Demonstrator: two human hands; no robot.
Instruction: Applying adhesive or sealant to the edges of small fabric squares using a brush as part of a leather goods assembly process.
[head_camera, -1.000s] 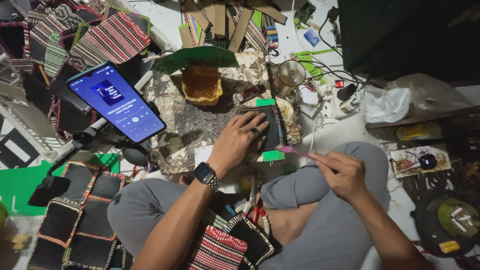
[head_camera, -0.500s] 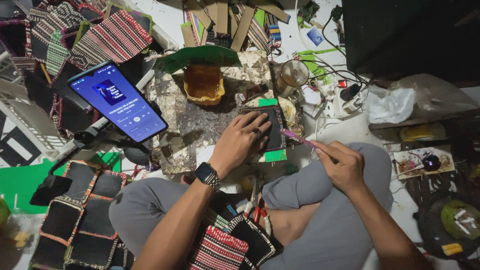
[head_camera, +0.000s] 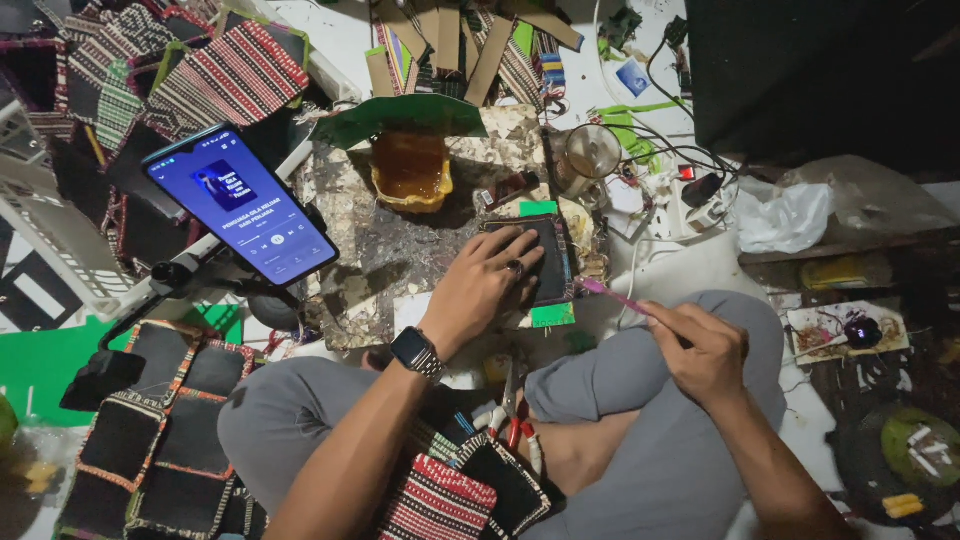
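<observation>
My left hand (head_camera: 485, 285) presses flat on a dark rectangular fabric piece (head_camera: 548, 262) with green tabs at its top and bottom, lying on a stained work board (head_camera: 385, 250). A smartwatch (head_camera: 415, 352) is on that wrist. My right hand (head_camera: 705, 350) rests over my right knee and grips a thin pink-handled brush (head_camera: 612, 295), whose tip points at the fabric piece's right edge. A yellow tub of amber glue (head_camera: 410, 172) stands on the board just beyond my left hand.
A lit phone (head_camera: 240, 205) on a stand leans at the left. Striped woven pieces (head_camera: 225, 75) pile up at top left, black panels (head_camera: 165, 440) at bottom left. Scissors (head_camera: 510, 420) lie between my legs. A power strip with cables (head_camera: 680, 190) and a white bag (head_camera: 790, 215) sit right.
My right hand has drawn the brush slightly back to the right, away from the fabric piece. My left hand stays pressed on the piece.
</observation>
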